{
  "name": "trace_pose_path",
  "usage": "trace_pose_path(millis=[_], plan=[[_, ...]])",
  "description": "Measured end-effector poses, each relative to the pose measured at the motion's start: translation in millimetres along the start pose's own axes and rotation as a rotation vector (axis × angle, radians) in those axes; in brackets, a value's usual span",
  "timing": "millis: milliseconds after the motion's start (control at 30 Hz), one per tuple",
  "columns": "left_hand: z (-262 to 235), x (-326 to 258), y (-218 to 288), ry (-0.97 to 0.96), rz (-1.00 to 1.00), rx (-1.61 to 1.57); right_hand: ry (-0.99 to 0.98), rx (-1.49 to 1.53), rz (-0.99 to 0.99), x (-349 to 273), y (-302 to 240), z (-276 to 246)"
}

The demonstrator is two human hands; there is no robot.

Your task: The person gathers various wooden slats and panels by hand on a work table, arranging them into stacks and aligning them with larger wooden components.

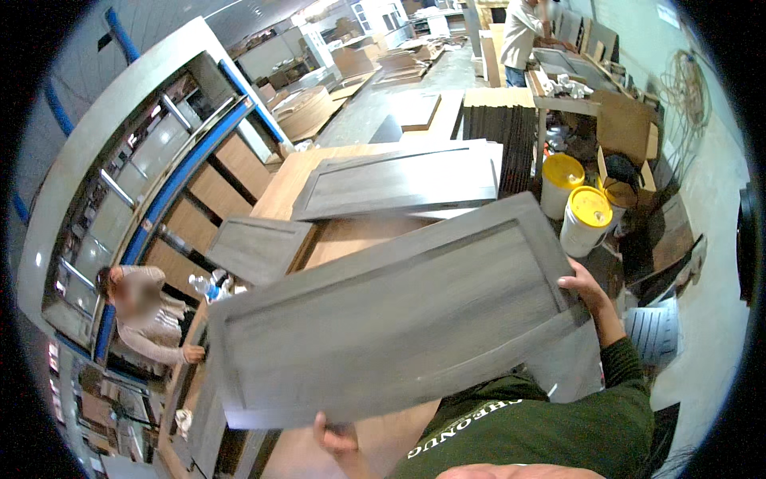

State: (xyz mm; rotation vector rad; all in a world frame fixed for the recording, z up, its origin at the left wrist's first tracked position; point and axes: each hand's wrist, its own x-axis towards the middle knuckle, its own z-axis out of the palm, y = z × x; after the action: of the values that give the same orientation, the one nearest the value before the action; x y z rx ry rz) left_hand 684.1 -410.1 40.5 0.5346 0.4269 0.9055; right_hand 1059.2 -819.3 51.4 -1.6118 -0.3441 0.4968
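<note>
I hold a large grey wood-grain cabinet door panel [383,319] with a raised frame, tilted in front of my chest. My left hand [335,437] grips its lower edge, thumb over the frame. My right hand [589,294] grips its right end near the corner. Under the panel is a light wooden worktable [351,235]. On that table lie a second grey door panel [399,182] farther back and a smaller grey panel [257,247] to the left.
Two white buckets with yellow lids [585,219] stand right of the table, near cardboard boxes [626,128]. A seated person [148,315] is at the left beside a large machine [144,184]. Another person [519,36] stands at a far bench. Stacked boards [499,120] lie behind.
</note>
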Motion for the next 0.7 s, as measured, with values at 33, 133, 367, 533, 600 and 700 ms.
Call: trace_pose_path(millis=[33, 133, 367, 533, 600, 700], plan=[[29.3, 20.4, -16.0, -0.015, -0.064, -0.012, 0.002, 0.081, -0.070, 2.9, 24.0, -19.3], [119.1, 72.9, -73.2, -0.025, -0.121, -0.008, 0.184, 0.277, -0.029, -16.0, 62.8, -50.4], [238.5, 195.4, -120.5, -0.136, -0.128, 0.134, 0.347, 0.365, -0.151, 57.3, 29.6, -83.4], [300.8, 337.9, -101.8, 0.009, 0.319, 0.416, 0.193, 0.387, -0.204, 202.1, -49.2, -49.0], [284.6, 356.0, -103.5, 0.048, 0.286, 0.524, 0.159, 0.506, -0.237, 245.4, -63.2, -15.2], [269.5, 347.8, -145.5, -0.047, 0.205, 0.529, 0.330, 0.200, 0.014, 331.5, -7.4, -21.5]])
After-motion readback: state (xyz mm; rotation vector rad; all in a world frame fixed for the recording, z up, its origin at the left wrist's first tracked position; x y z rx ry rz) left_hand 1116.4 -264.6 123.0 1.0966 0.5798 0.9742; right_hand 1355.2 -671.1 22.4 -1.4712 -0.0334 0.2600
